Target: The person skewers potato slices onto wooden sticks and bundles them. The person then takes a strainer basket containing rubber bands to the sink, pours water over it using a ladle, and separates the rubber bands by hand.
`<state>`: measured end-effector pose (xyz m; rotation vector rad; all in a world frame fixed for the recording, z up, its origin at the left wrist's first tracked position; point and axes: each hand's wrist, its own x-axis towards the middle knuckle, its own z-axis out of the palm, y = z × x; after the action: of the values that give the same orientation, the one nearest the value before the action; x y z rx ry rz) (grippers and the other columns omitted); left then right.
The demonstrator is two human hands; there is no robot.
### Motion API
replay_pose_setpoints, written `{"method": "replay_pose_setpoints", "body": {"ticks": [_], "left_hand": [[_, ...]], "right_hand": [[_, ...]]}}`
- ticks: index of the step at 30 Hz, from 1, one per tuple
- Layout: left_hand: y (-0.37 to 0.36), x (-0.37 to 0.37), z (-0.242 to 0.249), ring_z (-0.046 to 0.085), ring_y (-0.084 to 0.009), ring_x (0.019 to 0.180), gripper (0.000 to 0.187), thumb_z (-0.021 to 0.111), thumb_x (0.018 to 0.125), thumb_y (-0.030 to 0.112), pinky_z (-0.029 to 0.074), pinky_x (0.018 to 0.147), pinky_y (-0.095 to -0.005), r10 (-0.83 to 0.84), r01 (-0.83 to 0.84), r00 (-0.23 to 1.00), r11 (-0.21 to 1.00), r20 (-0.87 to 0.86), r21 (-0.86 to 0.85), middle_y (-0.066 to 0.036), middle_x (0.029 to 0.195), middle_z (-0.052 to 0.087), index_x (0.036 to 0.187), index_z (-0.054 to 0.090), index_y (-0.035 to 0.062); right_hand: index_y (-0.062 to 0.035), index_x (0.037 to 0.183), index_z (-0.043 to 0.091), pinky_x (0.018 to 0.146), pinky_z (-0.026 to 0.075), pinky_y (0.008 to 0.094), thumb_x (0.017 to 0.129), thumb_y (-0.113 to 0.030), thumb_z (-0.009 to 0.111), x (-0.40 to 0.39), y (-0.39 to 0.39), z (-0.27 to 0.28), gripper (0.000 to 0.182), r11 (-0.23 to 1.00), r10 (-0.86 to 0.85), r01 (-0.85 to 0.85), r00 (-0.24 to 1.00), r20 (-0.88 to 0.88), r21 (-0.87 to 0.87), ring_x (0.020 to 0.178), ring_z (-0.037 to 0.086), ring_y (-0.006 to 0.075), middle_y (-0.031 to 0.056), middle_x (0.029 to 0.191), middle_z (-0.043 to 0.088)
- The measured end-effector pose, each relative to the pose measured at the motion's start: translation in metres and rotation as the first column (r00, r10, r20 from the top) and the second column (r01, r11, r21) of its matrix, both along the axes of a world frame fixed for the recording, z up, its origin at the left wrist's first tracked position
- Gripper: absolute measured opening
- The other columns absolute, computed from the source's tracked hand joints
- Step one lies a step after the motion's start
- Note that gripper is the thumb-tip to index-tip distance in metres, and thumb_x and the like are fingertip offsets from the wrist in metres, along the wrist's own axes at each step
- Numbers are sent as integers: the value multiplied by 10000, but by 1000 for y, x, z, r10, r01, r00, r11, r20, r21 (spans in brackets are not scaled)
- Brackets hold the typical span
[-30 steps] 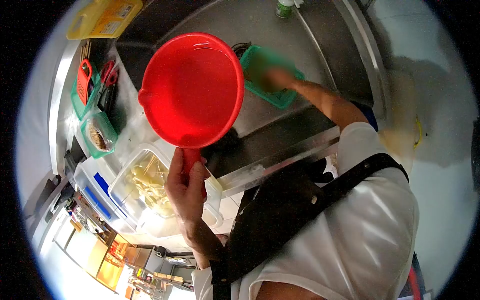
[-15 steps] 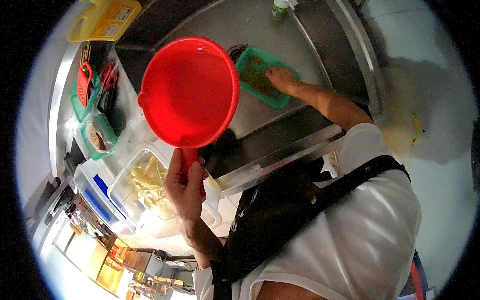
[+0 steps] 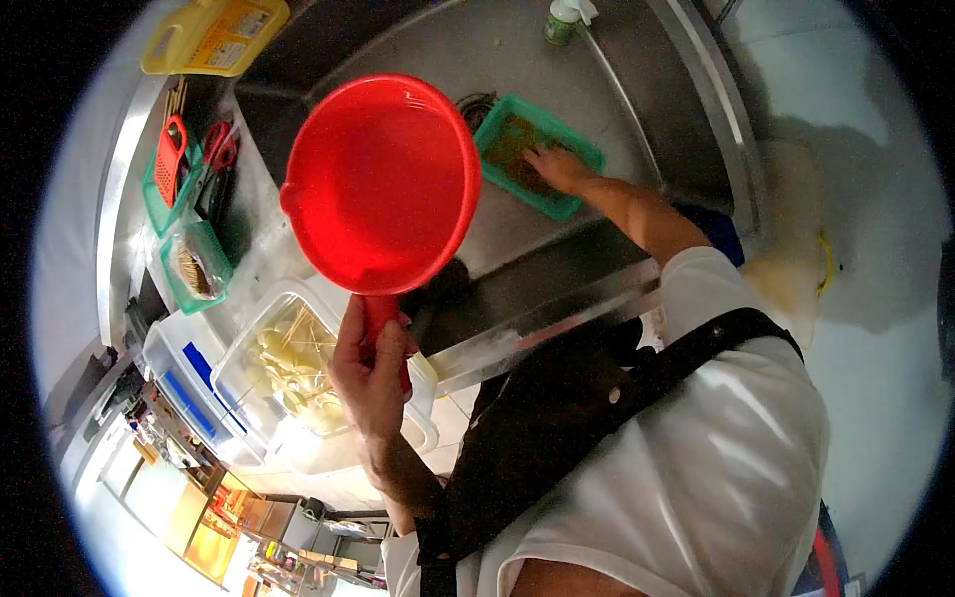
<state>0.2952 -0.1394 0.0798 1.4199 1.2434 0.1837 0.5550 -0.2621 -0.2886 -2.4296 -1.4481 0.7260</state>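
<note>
My left hand [image 3: 374, 368] is wrapped round the handle of a red ladle [image 3: 383, 184], whose wide round bowl faces up in front of me. My right hand [image 3: 559, 169] rests inside a green tray [image 3: 580, 146] in the metal sink. Brownish, wet-looking contents [image 3: 509, 139] lie in the tray under its fingers, which look spread; the fingertips are partly hidden there. A dark coiled thing [image 3: 476, 107] is beside the tray's left end.
A clear container [image 3: 239, 370] of pale pieces on sticks stands below left of the ladle. Further left are green baskets [image 3: 221, 261], red-handled scissors [image 3: 221, 144] and a yellow jug [image 3: 224, 35]. A spray bottle [image 3: 560, 24] stands at the top.
My right hand has shifted slightly within the green tray, its fingers more spread. The view has moved a little; my left hand still holds the red ladle.
</note>
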Motion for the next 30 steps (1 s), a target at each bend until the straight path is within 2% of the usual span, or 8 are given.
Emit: {"method": "replay_pose_setpoints", "body": {"ticks": [2,8,11,17,20,23,26,30], "left_hand": [[0,4,6,571,-96,689,479,565,868,45,478,614,-217,17,-18,998,1000,-61,-15,-80,890,626,1324,426,-3],[4,-6,-5,567,-84,665,476,555,866,51,462,554,-198,-1,1,1000,1000,11,10,-71,890,628,1322,431,2],[4,1,-1,567,-82,669,475,549,867,56,453,536,-191,-8,7,999,1000,-45,-26,-68,889,628,1324,428,0],[5,0,4,544,-87,669,449,551,868,120,445,567,-199,-28,30,997,999,-66,34,-49,879,603,1297,463,18],[7,-2,3,547,-92,674,470,561,865,116,454,587,-207,-51,53,998,998,-40,31,-57,887,610,1310,447,12],[8,-5,-4,550,-98,674,486,570,862,106,462,593,-216,-16,16,1000,1000,3,16,-69,899,618,1319,434,5],[9,-2,2,554,-102,680,484,568,862,91,467,598,-219,-20,20,999,1000,-41,6,-79,904,622,1318,433,0],[11,-6,3,561,-104,686,473,556,862,82,472,603,-222,-35,36,999,999,-31,34,-80,901,624,1314,440,2]], "right_hand": [[-32,1217,460,841,458,448,856,-66,524,9,8,-12,367,999,34,-45,958,-285,-31,958,571,366,236,1020,574],[-9,1209,450,795,478,456,943,-150,348,12,38,-17,317,980,-198,195,977,77,38,923,598,380,263,1030,585],[-10,1197,459,781,477,470,936,-145,367,12,66,-1,308,962,-271,271,963,-1,-36,899,604,387,260,1016,589],[-37,1239,426,781,485,481,919,-214,428,19,68,-1,365,971,-13,4,999,-36,-240,926,604,376,257,1025,588],[-33,1204,442,743,505,463,912,-212,441,5,71,0,342,973,-226,228,971,80,-24,903,615,372,233,1000,601],[-37,1189,450,737,509,452,916,-196,431,-23,73,6,317,989,-126,102,957,262,104,921,610,374,213,999,607],[-46,1183,449,734,514,435,907,-176,447,-23,79,-9,306,967,198,-190,979,35,-168,927,608,358,217,1021,597],[-64,1230,430,741,508,430,904,-167,444,-4,62,-6,343,992,-91,84,993,-76,-95,938,602,335,221,1056,578]]}}
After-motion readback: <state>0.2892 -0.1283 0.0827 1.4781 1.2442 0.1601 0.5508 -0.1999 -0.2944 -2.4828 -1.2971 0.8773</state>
